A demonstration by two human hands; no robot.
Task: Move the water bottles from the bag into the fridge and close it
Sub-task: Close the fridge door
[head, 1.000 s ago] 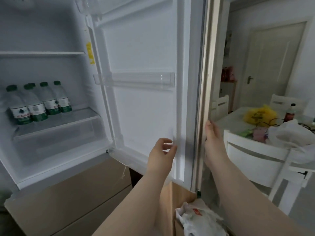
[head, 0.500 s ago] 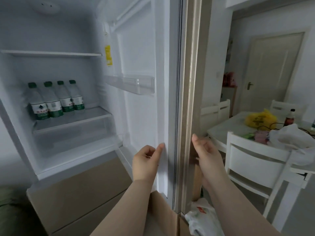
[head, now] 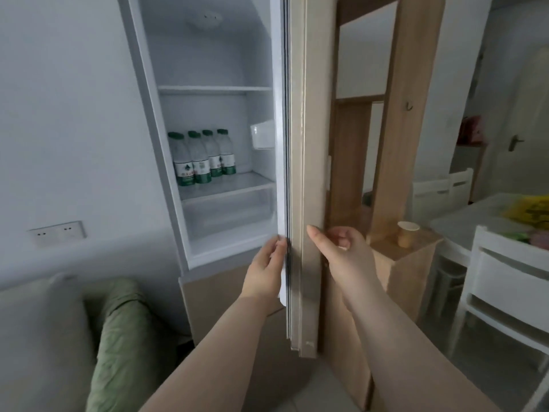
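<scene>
Several clear water bottles [head: 202, 157] with green caps and green labels stand in a row on the fridge's middle shelf [head: 228, 185]. The fridge door [head: 300, 173] is seen edge-on, swung partway toward the cabinet. My left hand [head: 264, 269] rests against the door's white inner edge near its bottom, fingers loosely curled. My right hand [head: 341, 257] touches the beige outer face of the door with its fingertips, fingers bent. The bag is out of view.
A wooden partition and low cabinet [head: 410, 263] with a paper cup [head: 407, 233] stand right of the fridge. A white chair [head: 505, 286] and table [head: 475, 224] with a yellow bag [head: 531, 209] are at far right. A sofa with green fabric [head: 124, 331] lies at lower left.
The door has swung from wide open to about half shut, and both hands moved left with it. The white bag on the floor has left the view.
</scene>
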